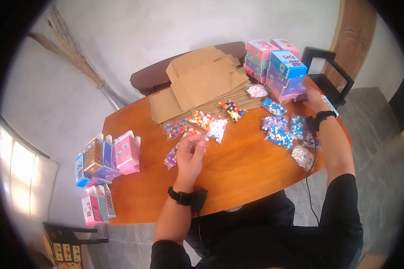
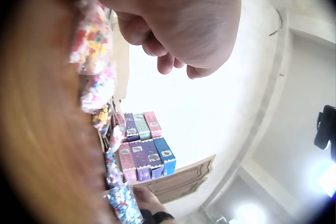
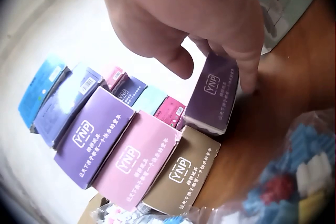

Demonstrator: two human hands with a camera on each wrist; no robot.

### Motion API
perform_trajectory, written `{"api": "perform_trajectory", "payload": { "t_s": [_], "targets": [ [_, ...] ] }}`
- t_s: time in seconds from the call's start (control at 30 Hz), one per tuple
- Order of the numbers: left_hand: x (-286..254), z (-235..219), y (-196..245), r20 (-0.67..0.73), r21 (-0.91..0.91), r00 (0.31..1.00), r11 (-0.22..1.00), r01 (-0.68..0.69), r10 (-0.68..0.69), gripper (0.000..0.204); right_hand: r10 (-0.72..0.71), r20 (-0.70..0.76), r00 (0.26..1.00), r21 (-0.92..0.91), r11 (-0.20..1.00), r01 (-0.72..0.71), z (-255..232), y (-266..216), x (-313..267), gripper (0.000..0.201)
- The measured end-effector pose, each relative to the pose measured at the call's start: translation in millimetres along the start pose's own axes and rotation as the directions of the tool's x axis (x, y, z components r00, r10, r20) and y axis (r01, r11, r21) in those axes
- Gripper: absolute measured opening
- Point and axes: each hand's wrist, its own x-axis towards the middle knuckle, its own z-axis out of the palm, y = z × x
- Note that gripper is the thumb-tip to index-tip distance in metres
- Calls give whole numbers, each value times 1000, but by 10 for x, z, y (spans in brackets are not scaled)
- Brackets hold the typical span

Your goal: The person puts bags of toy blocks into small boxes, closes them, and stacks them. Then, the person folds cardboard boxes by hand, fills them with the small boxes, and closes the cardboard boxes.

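My right hand (image 3: 189, 19) is at a small dark purple box (image 3: 212, 95) marked YNP, thumb on one side and fingers down the other. This box stands on the table beside a stack of boxes; in the head view the right hand (image 1: 314, 99) is at the stack's right foot. My left hand (image 1: 192, 154) hovers over bags of small coloured pieces, its fingers loosely curled with nothing in them. Near it lie a red-and-yellow bag (image 1: 200, 119), a white-and-pink bag (image 1: 217, 130) and a purple bag (image 1: 170, 158). In the left wrist view, the left hand (image 2: 178, 19) shows its curled fingers from below.
Stacked boxes, one with a blue top (image 1: 288, 65), stand at the back right. Flat brown cardboard (image 1: 206, 85) covers the back middle. Several opened boxes (image 1: 126, 152) stand at the left edge. Bags of blue pieces (image 1: 278, 134) lie on the right, and a chair (image 1: 330, 74) stands beyond.
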Motion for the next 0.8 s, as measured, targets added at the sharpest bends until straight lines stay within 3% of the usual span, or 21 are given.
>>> {"api": "perform_trajectory", "payload": {
  "t_s": [0.03,0.07,0.1,0.13,0.17,0.2,0.23,0.27,0.3,0.33,0.4,0.43,0.47,0.5,0.53,0.6,0.67,0.7,0.77,0.8],
  "targets": [
    [5,9,-7,-13,3,1000,1000,3,-3,15,-92,29,995,-126,987,95,-83,119,64,16],
    [7,17,-13,-9,26,1000,999,-18,18,14,-180,76,981,-244,950,194,43,-61,11,16],
    [7,16,-15,-8,54,999,998,-39,39,13,270,-49,962,437,872,-222,219,-253,-32,12],
    [5,9,-40,-36,68,999,997,-34,37,13,203,39,978,429,881,-200,53,-77,57,10],
    [0,-2,-88,-25,68,999,997,-34,36,13,319,-113,941,331,905,-267,114,-444,-126,10],
    [-2,-15,-123,-20,72,999,997,-35,36,12,221,-222,950,584,810,-52,258,-609,-271,14],
    [10,-12,-145,-21,55,998,997,-57,58,13,251,-270,930,611,791,-36,299,-834,-354,20],
    [13,-5,-168,-25,40,997,996,-77,78,13,298,-280,912,737,676,6,255,-935,-329,25],
    [3,8,-182,-70,65,995,995,-72,77,13,160,-371,915,610,785,110,178,-847,-293,31],
    [5,25,-188,-68,53,996,997,-62,66,13,170,-453,875,595,789,155,342,-1234,-531,26],
    [13,-39,-132,-97,55,994,997,-55,60,12,95,-559,824,637,685,353,494,-1594,-727,37],
    [14,-74,-77,-24,136,999,990,32,-29,11,97,-611,786,621,675,400,797,-2071,-1039,41],
    [11,-92,-54,42,217,991,969,115,-127,10,9,-585,811,650,603,463,922,-2136,-1190,39],
    [18,-84,-128,29,184,999,982,37,-42,9,-47,-525,850,712,523,469,1056,-2098,-1242,36],
    [41,-86,-191,-1,192,999,981,40,-40,9,-108,-463,880,772,437,461,1216,-2064,-1273,32],
    [48,-119,-251,-24,69,998,996,-63,65,10,-160,-218,963,910,324,260,1884,-2394,-1675,24],
    [7,-153,-28,-97,31,991,996,-85,88,10,-176,-2,984,937,344,63,2429,-2364,-1751,20],
    [-14,-204,120,-165,50,983,996,-73,80,13,-193,34,981,943,332,33,2577,-2291,-1738,20],
    [-123,-353,531,-263,103,961,993,-58,84,17,-165,278,946,907,370,-202,2759,-2098,-1823,23],
    [-248,-467,817,-310,462,910,880,-107,274,21,-124,317,940,884,399,-245,2796,-2034,-1865,24]
  ]
}}
